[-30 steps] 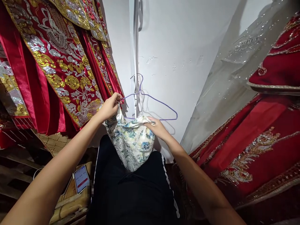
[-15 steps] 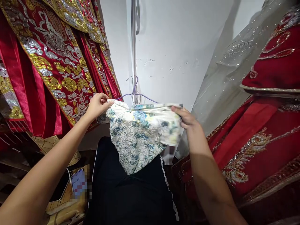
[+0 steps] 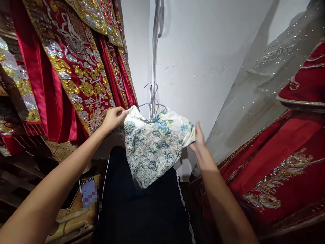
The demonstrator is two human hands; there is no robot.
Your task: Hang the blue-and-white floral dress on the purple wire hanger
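- Purple wire hanger (image 3: 153, 101) sits mid-feed for me, hook up against the metal pole (image 3: 154, 51), white wall (image 3: 193, 40) behind.
- Floral short-sleeved top (image 3: 154, 142) is right at the hanger, hanging below its hook; blue, green + yellow print on white. Hanger arms vanish at the neckline, can't tell if inside or just behind.
- Left hand (image 3: 113, 119), left of hanger: thumb + fingers pinching the top's shoulder edge.
- Right hand (image 3: 199, 139), right of and a bit below hanger: at the sleeve edge, fingertips up, blurry. Part's hidden by cloth, so can't tell if it's pinching or only touching.
- Hem narrows to a blunt pt well below hanger, over black trousers (image 3: 142, 217).
- Phone (image 3: 88, 189) far below-left of hanger, timer digits on screen, part pixelated, on a bamboo-look stand (image 3: 77, 218).
- Left of hanger I see a red gown w/ gold + silver embroidery (image 3: 86, 71).
- Right of hanger: sheer sparkly fabric (image 3: 243, 84), then a red beaded garment (image 3: 256, 152) farther over + lower.
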